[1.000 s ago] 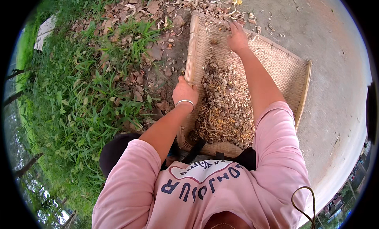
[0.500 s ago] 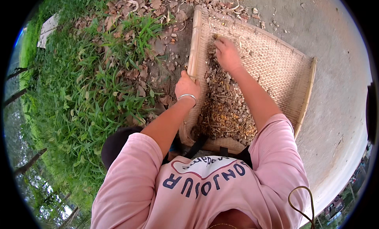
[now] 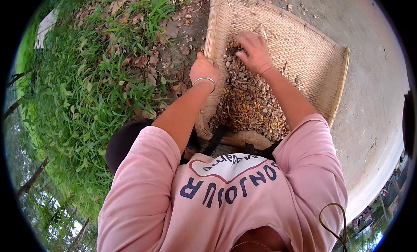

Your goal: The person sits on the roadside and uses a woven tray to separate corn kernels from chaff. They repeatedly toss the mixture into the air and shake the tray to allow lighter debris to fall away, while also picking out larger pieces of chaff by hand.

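Observation:
A woven bamboo winnowing tray (image 3: 310,65) lies in front of me, its left rim raised. My left hand (image 3: 204,70), with a silver bangle at the wrist, is closed around that left rim. A brown heap of debris (image 3: 249,106), mixed with yellow kernels and bits of dry stalk, covers the tray's near and middle part. My right hand (image 3: 255,52) is over the far end of the heap, fingers spread and pointing down into the loose bits. Its fingertips are slightly blurred, and I see nothing held in it.
Green grass (image 3: 91,100) and dry leaves (image 3: 171,30) lie left of the tray. Grey concrete ground (image 3: 369,78) stretches along its right side. Small crumbs (image 3: 302,6) are scattered past the far rim. A dark rounded object (image 3: 126,143) is beside my left arm.
My right hand has gone from a pinch near the far left of the tray to spread fingers over the heap. The tray and my left hand sit slightly higher in view.

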The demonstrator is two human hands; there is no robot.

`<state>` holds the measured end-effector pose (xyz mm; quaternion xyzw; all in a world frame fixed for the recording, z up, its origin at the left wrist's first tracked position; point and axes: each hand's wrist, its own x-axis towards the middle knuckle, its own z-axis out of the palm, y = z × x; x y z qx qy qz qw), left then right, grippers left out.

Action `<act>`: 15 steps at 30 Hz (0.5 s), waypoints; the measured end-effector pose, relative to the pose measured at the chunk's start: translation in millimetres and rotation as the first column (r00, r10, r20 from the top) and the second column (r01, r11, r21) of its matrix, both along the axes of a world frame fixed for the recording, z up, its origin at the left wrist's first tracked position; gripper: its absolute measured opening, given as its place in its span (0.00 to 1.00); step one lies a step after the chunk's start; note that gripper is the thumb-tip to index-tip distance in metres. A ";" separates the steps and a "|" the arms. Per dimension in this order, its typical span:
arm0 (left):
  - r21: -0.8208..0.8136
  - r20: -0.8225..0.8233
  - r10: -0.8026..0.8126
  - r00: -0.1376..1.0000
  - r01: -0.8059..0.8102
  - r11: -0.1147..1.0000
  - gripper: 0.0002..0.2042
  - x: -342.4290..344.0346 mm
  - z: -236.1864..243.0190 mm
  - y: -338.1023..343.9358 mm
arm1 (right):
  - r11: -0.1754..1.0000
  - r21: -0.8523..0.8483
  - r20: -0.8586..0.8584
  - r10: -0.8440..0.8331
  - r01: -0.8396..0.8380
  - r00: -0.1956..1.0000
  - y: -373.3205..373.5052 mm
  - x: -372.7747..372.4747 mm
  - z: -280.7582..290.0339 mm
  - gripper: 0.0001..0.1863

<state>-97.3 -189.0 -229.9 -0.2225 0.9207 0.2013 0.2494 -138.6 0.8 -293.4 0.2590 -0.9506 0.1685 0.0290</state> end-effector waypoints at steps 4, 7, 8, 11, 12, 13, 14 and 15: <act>0.021 -0.014 -0.001 1.000 0.002 1.000 0.23 -1.0 -5.5 5.8 | 0.789 -0.011 0.097 -0.610 0.614 0.786 104.4 -35.8 -30.0 0.32; 0.029 -0.014 -0.011 1.000 0.012 1.000 0.23 -2.1 -5.7 6.5 | 0.762 0.062 0.051 -0.647 0.645 0.760 124.8 -18.0 -55.7 0.32; 0.028 -0.014 -0.004 1.000 0.004 1.000 0.23 -1.2 -5.3 4.5 | 0.767 0.058 0.056 -0.642 0.639 0.765 113.3 -17.2 -58.7 0.32; 0.014 0.009 0.001 1.000 -0.001 1.000 0.22 -0.5 -1.1 2.8 | 0.886 0.238 -0.039 -0.400 0.397 0.916 51.2 -11.4 -57.4 0.33; 0.012 0.028 -0.005 1.000 0.005 1.000 0.21 -0.9 -0.9 3.1 | 0.916 0.181 -0.029 -0.359 0.358 0.933 34.2 -11.7 -54.5 0.33; 0.006 0.030 -0.004 1.000 0.004 1.000 0.21 -1.2 -1.9 3.0 | 0.918 0.176 -0.025 -0.358 0.356 0.934 19.9 -13.0 -50.8 0.33; 0.002 0.014 -0.002 1.000 0.002 1.000 0.22 -0.5 -3.4 2.0 | 0.973 0.058 0.027 -0.223 0.222 0.974 7.2 -13.9 -48.0 0.32; 0.003 0.001 -0.005 1.000 0.005 1.000 0.23 0.1 -4.5 2.5 | 0.994 -0.061 0.062 -0.084 0.088 0.995 -2.9 -13.0 -45.0 0.32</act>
